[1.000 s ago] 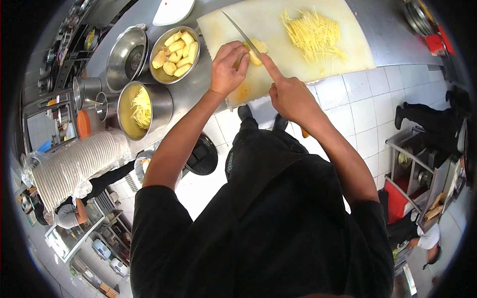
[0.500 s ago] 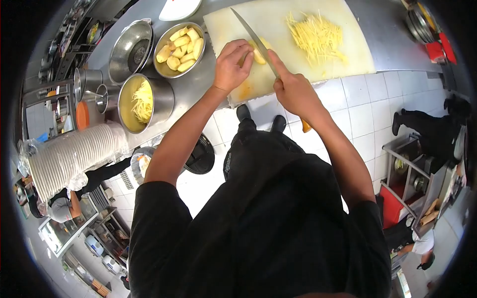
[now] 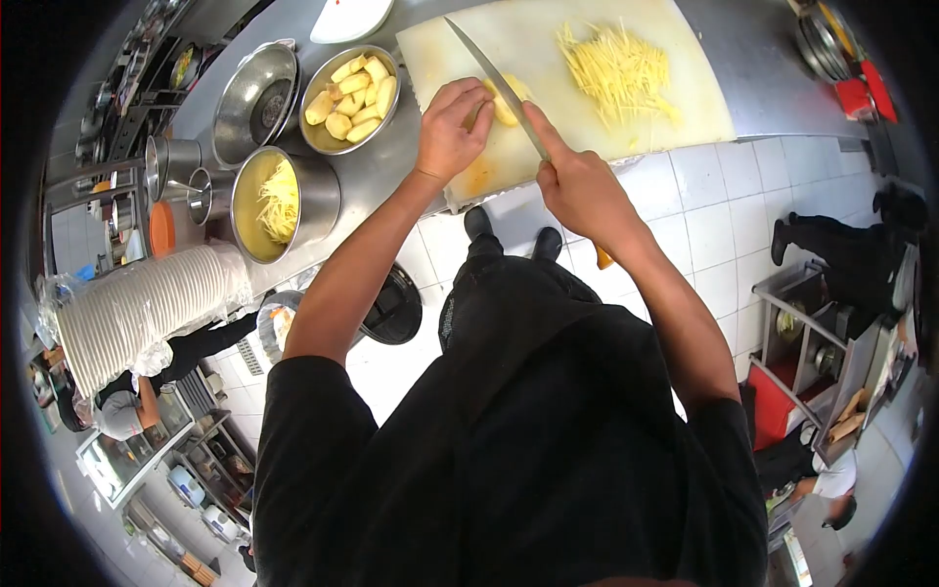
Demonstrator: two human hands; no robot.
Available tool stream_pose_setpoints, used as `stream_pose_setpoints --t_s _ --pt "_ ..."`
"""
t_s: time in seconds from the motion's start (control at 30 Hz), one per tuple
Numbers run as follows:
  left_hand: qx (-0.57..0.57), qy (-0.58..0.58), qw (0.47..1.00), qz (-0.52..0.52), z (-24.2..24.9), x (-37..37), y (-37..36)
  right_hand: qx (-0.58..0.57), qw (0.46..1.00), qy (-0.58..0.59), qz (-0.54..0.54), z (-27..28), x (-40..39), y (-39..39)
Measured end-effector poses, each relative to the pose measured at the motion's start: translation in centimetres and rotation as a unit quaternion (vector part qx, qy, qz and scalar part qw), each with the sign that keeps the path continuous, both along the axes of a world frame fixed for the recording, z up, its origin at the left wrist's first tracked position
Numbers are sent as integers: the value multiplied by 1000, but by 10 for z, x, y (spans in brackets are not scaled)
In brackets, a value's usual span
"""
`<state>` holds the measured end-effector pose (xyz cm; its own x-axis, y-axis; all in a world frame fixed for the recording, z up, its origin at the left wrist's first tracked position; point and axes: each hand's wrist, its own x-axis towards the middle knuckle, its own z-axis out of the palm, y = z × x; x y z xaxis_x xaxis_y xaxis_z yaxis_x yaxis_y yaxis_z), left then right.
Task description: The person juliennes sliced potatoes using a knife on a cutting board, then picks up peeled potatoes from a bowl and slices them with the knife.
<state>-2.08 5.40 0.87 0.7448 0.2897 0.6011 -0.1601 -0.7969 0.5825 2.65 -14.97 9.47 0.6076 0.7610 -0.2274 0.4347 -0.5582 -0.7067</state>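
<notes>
My right hand point(image 3: 584, 191) is closed round the handle of a long kitchen knife point(image 3: 479, 56), its index finger stretched along the blade. The blade slants across a peeled potato point(image 3: 506, 106) on the white cutting board point(image 3: 440, 54). My left hand point(image 3: 453, 132) has its fingers curled against the potato's left side, holding it; the fingertips are partly hidden. A heap of thin potato strips point(image 3: 616, 76) lies farther right on the board.
Left of the board stand a metal bowl of peeled potatoes point(image 3: 393, 110), a pot point(image 3: 318, 205) with potato strips in liquid, and a dark metal bowl point(image 3: 232, 127). A wrapped stack of pale containers point(image 3: 156, 303) lies nearer. Other people point(image 3: 851, 254) are at both sides.
The board and everything on it sit slightly farther left in view. The knife still crosses the potato, and both hands keep nearly the same grip.
</notes>
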Motion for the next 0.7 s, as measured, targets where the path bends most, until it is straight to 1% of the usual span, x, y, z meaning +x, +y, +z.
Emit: stream_pose_setpoints --t_s 0.33,0.43,0.7 --pt "-4 7 1000 -1 0 -1 0 -5 1000 -27 6 -7 -2 3" --pt "-5 9 1000 -1 0 0 1 -38 999 -27 15 -5 1 9" --pt "-12 8 1000 -4 3 -1 -1 -20 1000 -15 17 -12 7 15"
